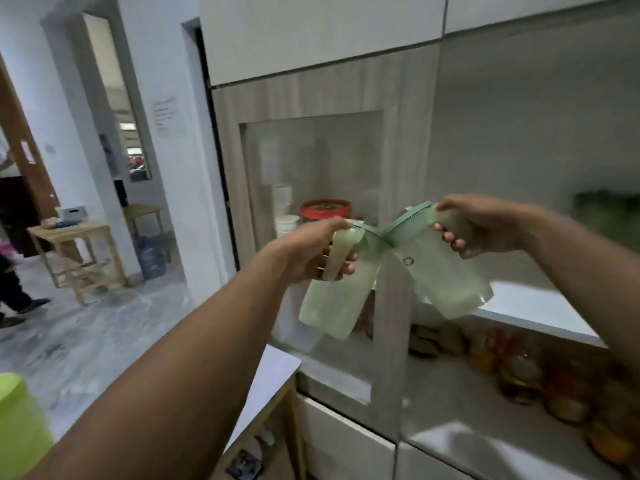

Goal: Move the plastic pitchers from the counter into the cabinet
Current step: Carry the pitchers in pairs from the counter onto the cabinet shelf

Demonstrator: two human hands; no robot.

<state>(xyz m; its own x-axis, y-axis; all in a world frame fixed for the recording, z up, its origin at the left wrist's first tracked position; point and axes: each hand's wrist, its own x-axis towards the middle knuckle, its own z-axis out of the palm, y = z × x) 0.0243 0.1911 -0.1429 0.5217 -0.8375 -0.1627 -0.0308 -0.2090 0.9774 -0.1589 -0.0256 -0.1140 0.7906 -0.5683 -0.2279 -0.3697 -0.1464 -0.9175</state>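
Two pale green plastic pitchers with darker green lids hang in the air in front of the cabinet. My left hand (313, 252) grips the handle of the left pitcher (334, 299), which tilts right at the top. My right hand (474, 225) grips the handle of the right pitcher (446, 282), tilted left, so the two lids nearly touch. The cabinet (391, 341) has a wood-grain frame; its left side has a glass panel and its right side stands open, showing a white shelf (540, 306).
Behind the glass stand a red-lidded jar (325, 209) and stacked white cups (287, 220). Jars (519, 372) fill the lower right shelf. A lime green container (17, 431) sits at lower left. A wooden table (74, 244), a water bottle (149, 258) and a walking person (14, 285) are at left.
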